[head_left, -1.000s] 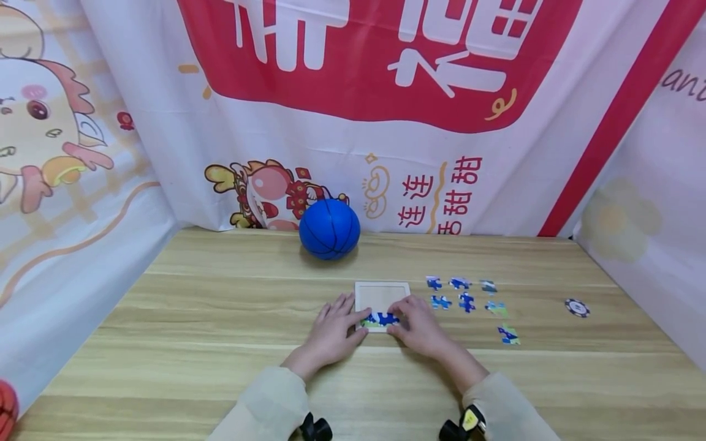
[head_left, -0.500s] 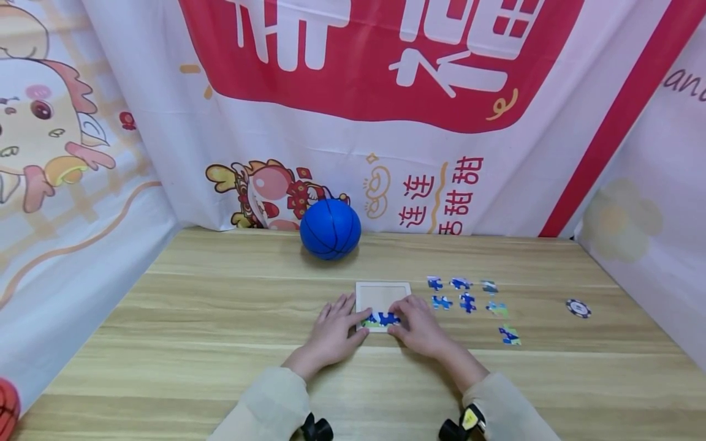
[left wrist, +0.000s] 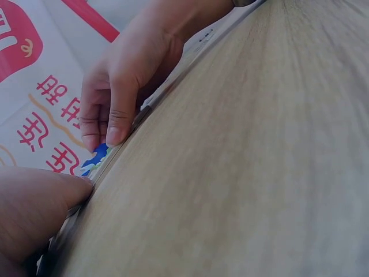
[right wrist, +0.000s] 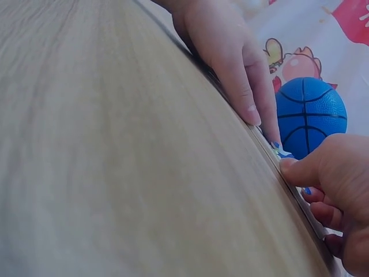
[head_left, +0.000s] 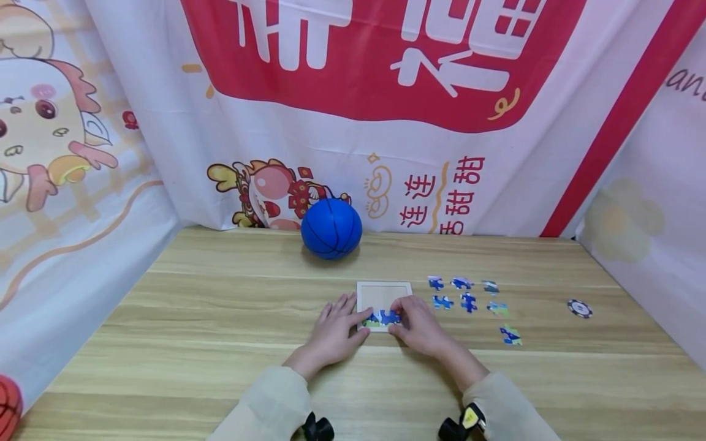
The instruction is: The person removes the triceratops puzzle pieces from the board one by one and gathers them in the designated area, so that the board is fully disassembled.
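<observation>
In the head view a shallow white-rimmed puzzle tray (head_left: 383, 285) lies on the table between the hands. Along its near edge sit blue and green jigsaw pieces (head_left: 372, 321). My right hand (head_left: 420, 326) pinches a blue jigsaw piece (head_left: 390, 316) at the tray's near right corner, fingertips covering its right end. At the near left corner rests my left hand (head_left: 331, 331), its fingers stretched out, index fingertip on the pieces and thumb at the rim. Both wrist views show the hands from low beside the tray, with bits of blue between the fingertips.
Several loose jigsaw pieces (head_left: 467, 301) lie right of the tray, with a poker chip (head_left: 580, 308) further right. A blue ball (head_left: 331, 228) stands behind the tray by the cloth backdrop. A red ball (head_left: 8, 404) shows at the left edge.
The blue piece under my right fingertips has shifted slightly and looks a little more tilted. Both hands stay at the tray; the whole head view has drifted slightly.
</observation>
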Tool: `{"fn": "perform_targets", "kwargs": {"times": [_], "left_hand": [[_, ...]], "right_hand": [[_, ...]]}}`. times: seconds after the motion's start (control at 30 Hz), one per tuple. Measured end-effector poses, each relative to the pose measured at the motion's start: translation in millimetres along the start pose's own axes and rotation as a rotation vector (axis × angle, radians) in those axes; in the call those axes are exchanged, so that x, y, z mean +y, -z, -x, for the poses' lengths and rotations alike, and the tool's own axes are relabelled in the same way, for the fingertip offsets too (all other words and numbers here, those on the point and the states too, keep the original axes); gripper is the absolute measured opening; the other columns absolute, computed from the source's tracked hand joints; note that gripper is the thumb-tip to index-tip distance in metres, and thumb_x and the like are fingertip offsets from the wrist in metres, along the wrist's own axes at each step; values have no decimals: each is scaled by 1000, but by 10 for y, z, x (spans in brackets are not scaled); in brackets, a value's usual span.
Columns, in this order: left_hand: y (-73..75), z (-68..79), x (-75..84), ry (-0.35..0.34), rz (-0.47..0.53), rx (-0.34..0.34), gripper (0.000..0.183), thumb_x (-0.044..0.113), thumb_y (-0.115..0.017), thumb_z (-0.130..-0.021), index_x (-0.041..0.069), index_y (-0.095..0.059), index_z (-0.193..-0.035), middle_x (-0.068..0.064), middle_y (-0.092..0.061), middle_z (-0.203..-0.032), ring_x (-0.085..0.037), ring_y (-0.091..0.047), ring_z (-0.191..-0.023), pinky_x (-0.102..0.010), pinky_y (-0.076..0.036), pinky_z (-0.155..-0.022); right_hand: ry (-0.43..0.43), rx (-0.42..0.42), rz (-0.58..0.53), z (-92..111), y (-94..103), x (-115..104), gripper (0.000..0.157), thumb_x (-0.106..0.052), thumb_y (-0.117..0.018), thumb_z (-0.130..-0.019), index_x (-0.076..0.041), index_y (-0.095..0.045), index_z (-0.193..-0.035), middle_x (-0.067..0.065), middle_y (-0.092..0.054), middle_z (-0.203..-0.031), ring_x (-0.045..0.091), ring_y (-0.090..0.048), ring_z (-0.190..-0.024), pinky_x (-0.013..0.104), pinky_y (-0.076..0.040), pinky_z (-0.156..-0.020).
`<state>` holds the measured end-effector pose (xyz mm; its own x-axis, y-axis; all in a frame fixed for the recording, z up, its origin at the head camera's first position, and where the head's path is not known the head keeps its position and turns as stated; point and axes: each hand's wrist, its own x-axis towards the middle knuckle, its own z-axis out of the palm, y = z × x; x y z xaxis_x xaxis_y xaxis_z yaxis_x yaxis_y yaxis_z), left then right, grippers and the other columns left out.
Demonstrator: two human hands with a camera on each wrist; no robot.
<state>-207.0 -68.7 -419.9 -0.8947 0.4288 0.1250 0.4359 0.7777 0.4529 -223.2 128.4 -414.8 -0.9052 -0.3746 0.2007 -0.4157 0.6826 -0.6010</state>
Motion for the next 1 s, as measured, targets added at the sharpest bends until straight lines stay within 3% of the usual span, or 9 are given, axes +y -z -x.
{"fn": "perform_targets", "kwargs": {"times": [0.2,0.4,1.0], "left_hand": [[-9,-2,-16,-6,-1,1,41,35,-49,-86,22,-48,-125,-16,-22,-138,-31,-14,-126,-50,-7,-98],[-11,-6,-23,0,-6,-4,42,37,-48,-87,23,-47,-126,-14,-21,-139,-30,-13,-127,-49,-7,-98],[3,4,-20,-30,-1,24,41,35,-48,-87,20,-48,-125,-18,-24,-137,-33,-15,-125,-49,-8,-98]], "right_hand": [[-70,-37,-155,-3,6,22,23,-7,-68,-74,-9,-53,-92,1,-48,-78,16,-43,-70,28,-39,-61],[-130,-42,-248,5,24,33,22,-7,-66,-75,-10,-55,-93,2,-49,-79,17,-44,-71,30,-40,-62],[-151,-32,-210,-1,27,21,28,-3,-65,-73,-7,-57,-99,0,-51,-80,16,-45,-71,29,-41,-63]]}}
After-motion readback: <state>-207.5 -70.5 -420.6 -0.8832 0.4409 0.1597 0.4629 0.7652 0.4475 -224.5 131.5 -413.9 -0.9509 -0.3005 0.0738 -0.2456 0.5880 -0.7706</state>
